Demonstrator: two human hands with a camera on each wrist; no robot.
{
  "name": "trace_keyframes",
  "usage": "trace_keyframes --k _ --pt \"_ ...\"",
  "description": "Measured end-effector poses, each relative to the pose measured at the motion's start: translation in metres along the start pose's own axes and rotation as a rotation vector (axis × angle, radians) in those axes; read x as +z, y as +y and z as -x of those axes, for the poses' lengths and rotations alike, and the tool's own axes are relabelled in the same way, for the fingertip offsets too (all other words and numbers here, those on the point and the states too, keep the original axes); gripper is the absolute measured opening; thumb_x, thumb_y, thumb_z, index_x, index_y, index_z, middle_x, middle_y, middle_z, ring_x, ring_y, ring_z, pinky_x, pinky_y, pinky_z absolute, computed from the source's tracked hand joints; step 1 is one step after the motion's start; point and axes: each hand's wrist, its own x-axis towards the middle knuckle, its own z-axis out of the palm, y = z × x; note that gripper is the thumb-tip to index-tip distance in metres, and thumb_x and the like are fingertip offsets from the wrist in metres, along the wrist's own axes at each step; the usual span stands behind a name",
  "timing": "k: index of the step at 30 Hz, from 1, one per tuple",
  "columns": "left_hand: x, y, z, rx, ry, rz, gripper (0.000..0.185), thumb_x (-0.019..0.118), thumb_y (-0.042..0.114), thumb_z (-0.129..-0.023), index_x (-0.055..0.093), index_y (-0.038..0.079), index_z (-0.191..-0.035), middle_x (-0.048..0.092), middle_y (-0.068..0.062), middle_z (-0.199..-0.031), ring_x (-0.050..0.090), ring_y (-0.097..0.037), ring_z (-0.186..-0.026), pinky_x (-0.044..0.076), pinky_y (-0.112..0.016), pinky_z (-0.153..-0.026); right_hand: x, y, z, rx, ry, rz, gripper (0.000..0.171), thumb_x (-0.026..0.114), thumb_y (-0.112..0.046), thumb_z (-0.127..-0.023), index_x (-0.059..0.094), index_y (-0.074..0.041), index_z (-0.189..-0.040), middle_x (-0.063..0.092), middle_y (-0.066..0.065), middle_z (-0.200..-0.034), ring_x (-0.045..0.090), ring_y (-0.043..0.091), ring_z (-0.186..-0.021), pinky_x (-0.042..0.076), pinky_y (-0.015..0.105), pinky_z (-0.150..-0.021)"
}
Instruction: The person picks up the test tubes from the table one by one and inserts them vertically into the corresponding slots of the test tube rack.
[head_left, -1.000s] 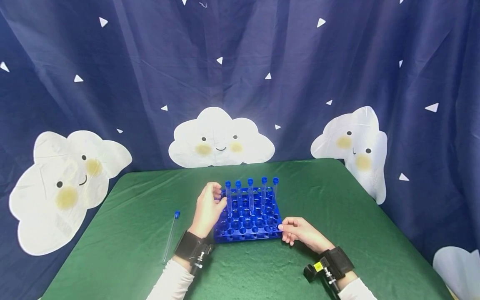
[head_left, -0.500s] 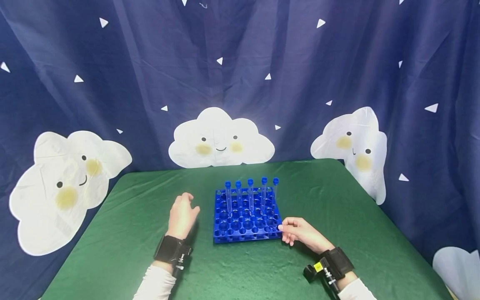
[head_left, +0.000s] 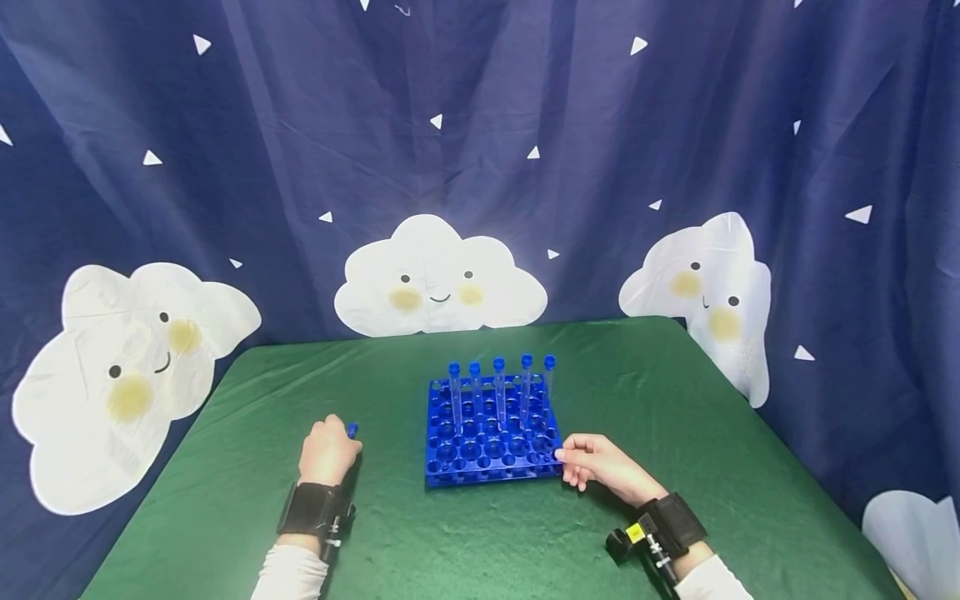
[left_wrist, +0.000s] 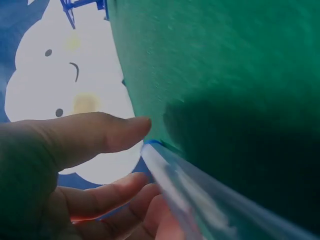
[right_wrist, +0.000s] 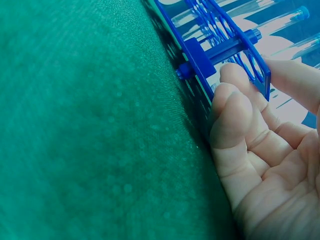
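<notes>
My left hand (head_left: 328, 450) is over a capped clear test tube lying on the cloth at the left; only its blue cap (head_left: 352, 430) shows in the head view. In the left wrist view the tube (left_wrist: 200, 195) runs between the thumb and the fingers. The thumb looks apart from it, and the fingers lie close behind it. My right hand (head_left: 606, 468) pinches the near right corner of a blue test tube rack (head_left: 495, 467), thumb on the top plate and fingers under it. Several blue-capped test tubes (head_left: 500, 392) stand upright in the rack.
A green cloth (head_left: 465, 542) covers the table, whose far edge meets a dark blue curtain (head_left: 480, 100) printed with white clouds. Black cameras are strapped to both wrists.
My left hand has left the rack's left side and moved left and nearer, down to the lying test tube. My right hand has stayed on the rack's corner.
</notes>
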Motion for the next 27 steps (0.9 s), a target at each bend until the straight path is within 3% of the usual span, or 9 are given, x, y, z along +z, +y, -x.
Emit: trace_keyframes --k 6,14,18,27 --pt "0.001 -0.007 0.000 -0.047 -0.075 0.003 0.034 0.066 0.014 -0.080 0.058 -0.012 -0.101 0.064 -0.032 -0.097 0.063 -0.048 -0.084 0.053 -0.055 -0.065 0.000 0.000 0.000 0.001 0.002 0.007 0.031 0.057 -0.022 -0.097 0.053 0.009 -0.096 0.065 0.000 -0.075 0.059 0.007 -0.062 0.052 0.019 -0.055" --pt "-0.001 -0.007 0.001 -0.038 -0.078 0.037 0.013 0.063 0.012 -0.080 0.059 0.000 -0.080 0.062 -0.017 -0.077 0.056 -0.029 -0.066 0.046 -0.042 -0.052 0.000 0.002 -0.001 0.003 0.003 0.015 0.033 0.057 -0.021 -0.097 0.052 0.011 -0.097 0.065 0.000 -0.075 0.059 0.006 -0.062 0.052 0.019 -0.055" --pt "-0.003 -0.004 0.001 -0.011 -0.056 0.060 0.013 0.061 0.011 -0.081 0.056 0.000 -0.085 0.061 -0.016 -0.079 0.055 -0.028 -0.067 0.045 -0.039 -0.053 0.000 0.002 -0.001 -0.003 0.003 0.019 0.035 0.057 -0.021 -0.097 0.051 0.013 -0.097 0.065 0.000 -0.075 0.059 0.006 -0.062 0.052 0.019 -0.055" --pt "-0.010 0.016 0.004 0.062 0.032 0.099 0.024 0.064 0.010 -0.082 0.056 -0.004 -0.100 0.064 -0.022 -0.088 0.062 -0.035 -0.076 0.051 -0.048 -0.063 0.000 0.001 0.000 -0.001 0.003 0.022 0.039 0.057 -0.022 -0.097 0.050 0.016 -0.098 0.064 0.000 -0.075 0.059 0.006 -0.061 0.052 0.019 -0.055"
